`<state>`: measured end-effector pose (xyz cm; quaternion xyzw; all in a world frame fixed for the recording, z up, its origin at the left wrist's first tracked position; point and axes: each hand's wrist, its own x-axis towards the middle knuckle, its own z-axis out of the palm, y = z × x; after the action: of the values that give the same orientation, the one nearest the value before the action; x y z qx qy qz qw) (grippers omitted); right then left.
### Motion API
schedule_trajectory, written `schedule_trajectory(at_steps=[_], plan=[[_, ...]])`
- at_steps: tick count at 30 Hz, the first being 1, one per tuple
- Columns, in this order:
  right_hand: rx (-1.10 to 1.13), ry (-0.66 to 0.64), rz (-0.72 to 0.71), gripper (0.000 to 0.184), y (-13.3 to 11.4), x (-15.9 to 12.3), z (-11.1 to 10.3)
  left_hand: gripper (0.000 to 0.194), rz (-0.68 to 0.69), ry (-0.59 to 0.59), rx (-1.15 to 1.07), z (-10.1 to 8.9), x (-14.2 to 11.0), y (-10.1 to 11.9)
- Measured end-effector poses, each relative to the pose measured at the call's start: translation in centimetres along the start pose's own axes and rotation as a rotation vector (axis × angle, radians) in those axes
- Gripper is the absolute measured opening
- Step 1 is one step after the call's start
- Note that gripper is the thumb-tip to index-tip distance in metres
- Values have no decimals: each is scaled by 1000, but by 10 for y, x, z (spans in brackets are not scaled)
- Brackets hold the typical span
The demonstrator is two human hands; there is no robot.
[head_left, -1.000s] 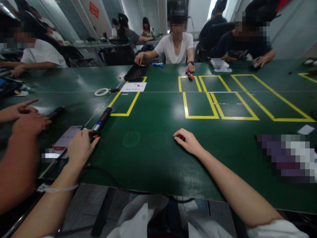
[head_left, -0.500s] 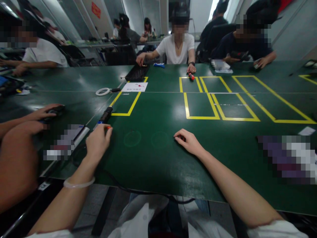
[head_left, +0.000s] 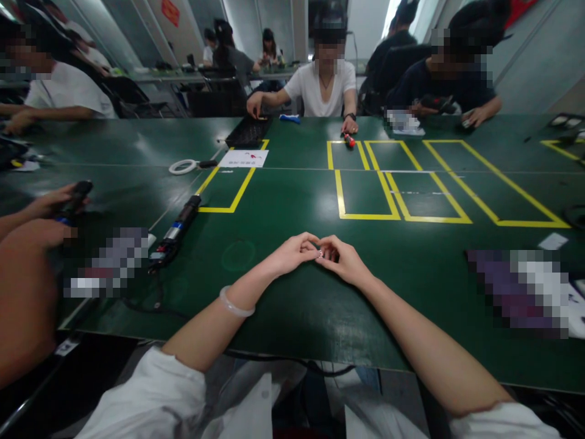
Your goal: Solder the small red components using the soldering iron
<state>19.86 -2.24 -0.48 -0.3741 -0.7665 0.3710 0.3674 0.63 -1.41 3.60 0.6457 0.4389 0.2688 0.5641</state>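
My left hand [head_left: 296,253] and my right hand [head_left: 343,261] meet over the green table [head_left: 292,317], fingertips touching. Both are closed, thumb and fingers pinched together. A tiny pale glint shows where the fingertips join; it is too small to name. To the left of my hands lies a corded tool like an electric screwdriver [head_left: 176,229], black with a silver and blue band. Neither hand touches it. A faint ring mark [head_left: 238,255] shows on the tabletop beside my left hand.
At the left, a co-worker's hands [head_left: 50,213] hold a similar dark tool. Beside them lies a blurred-out phone-like item [head_left: 109,262]. Yellow tape outlines [head_left: 368,216], a white card [head_left: 244,158] and a black tray [head_left: 247,132] lie farther off. A purple packet [head_left: 503,292] is at right.
My left hand let go of the corded tool and moved right to meet my right hand. The right hand stayed nearly still. The co-worker's hand at left lifted a dark tool.
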Motion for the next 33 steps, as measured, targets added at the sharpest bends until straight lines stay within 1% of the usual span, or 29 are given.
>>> schedule_trajectory(at_steps=[2,3,7,14,17,22,25,28,31,33], plan=[[-60,-20,-13,13,0,0,1,34,-24,-1,-55,1,-1,-5],[-73,-23,-17,11,0,1,1,33,-32,3,-61,1,-2,-7],[-102,6,-21,11,1,1,1,29,-26,29,-74,-2,-5,-10],[-99,-2,-36,11,0,1,1,30,18,35,-58,-5,-5,-12],[-119,7,-34,10,0,1,0,28,71,24,11,-5,-5,-15],[-141,27,-84,9,0,1,-1,23,129,58,183,-5,-5,-18],[-83,50,-56,8,1,1,-1,22,159,63,214,-4,-5,-18],[14,62,30,13,4,2,0,21,223,76,265,-3,-6,-17],[191,63,134,22,6,3,1,22,302,107,357,-1,-8,-15],[314,53,171,27,6,4,2,22,339,119,423,0,-9,-14]])
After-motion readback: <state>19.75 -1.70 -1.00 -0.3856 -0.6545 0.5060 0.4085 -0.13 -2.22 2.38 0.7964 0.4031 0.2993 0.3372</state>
